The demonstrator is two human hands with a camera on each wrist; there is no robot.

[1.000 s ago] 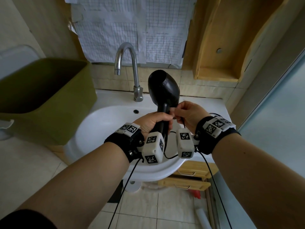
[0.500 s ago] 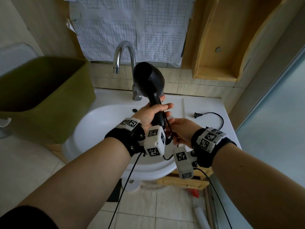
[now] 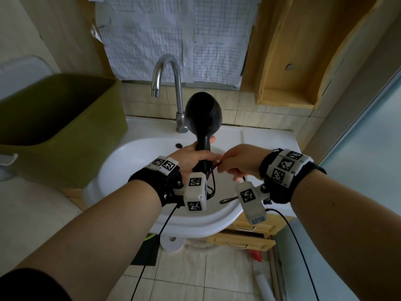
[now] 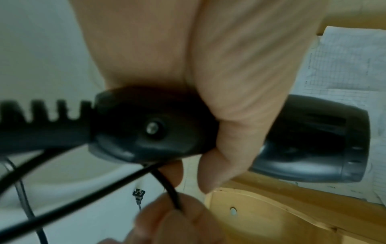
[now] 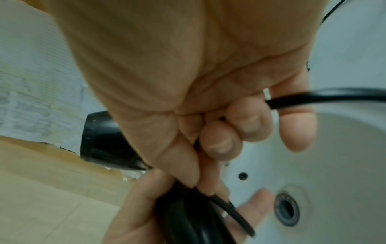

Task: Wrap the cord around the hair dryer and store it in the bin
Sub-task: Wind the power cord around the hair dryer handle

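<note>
Above the white sink (image 3: 138,148), we held the black hair dryer (image 3: 202,114) upright, our left hand (image 3: 191,158) curled round its handle. Just right of it, our right hand (image 3: 238,161) pinched the cord (image 5: 325,97) between fingers and thumb. The green bin (image 3: 65,131) stood to the left.

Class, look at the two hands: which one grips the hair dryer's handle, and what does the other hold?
The left hand grips the hair dryer by its handle, held upright over the sink. The right hand pinches the black cord instead.
</note>
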